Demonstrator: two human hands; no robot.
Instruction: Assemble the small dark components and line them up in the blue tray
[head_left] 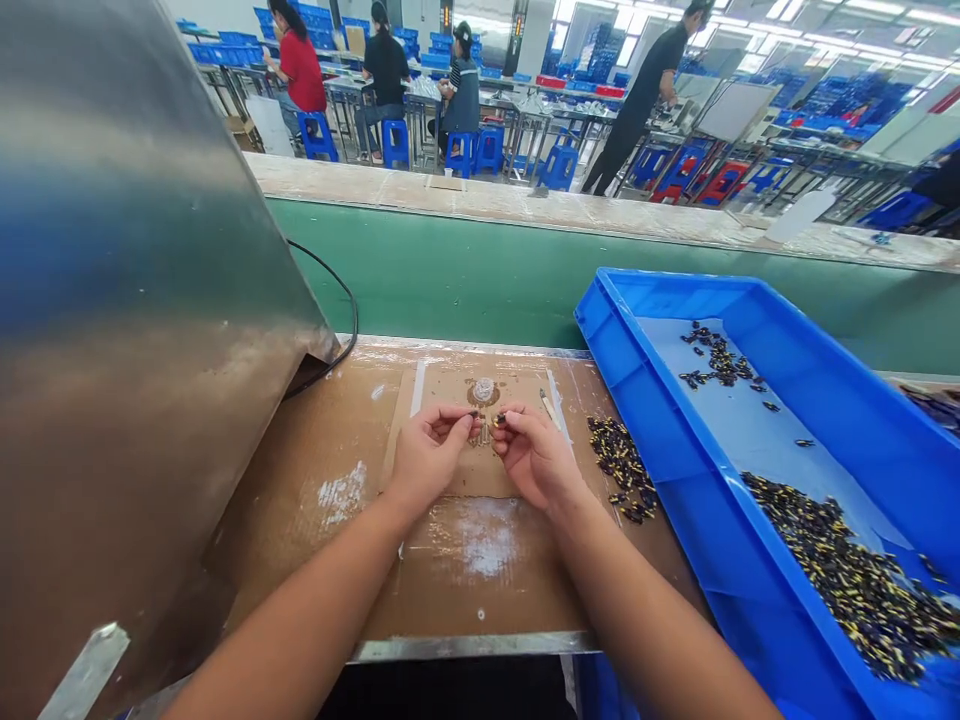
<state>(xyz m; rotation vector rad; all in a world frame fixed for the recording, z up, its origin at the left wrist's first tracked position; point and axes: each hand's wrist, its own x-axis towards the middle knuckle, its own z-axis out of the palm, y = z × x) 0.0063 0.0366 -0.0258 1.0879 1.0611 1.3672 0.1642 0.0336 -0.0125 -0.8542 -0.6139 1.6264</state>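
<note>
Over a taped-down cardboard sheet [442, 478], my left hand [436, 440] pinches a small dark part [474, 414] between thumb and fingertips. Close beside it, my right hand [534, 445] is closed on a small black-and-yellow part [499, 420]. The two parts are apart by a narrow gap. Just beyond my fingers a whitish, clear lump [484, 388] sits in a brown stain on the cardboard. Several thin metal pins [484, 436] lie between my hands. A pile of black-and-yellow parts [621, 465] is on the bench right of my right hand.
A large blue bin [652, 385] with many similar parts stands at the right. A metal housing [150, 330] fills the left, with a black cable [349, 295] behind it. A slim tool [549, 405] lies by the cardboard's right edge. Beyond a green partition [450, 270], several people work.
</note>
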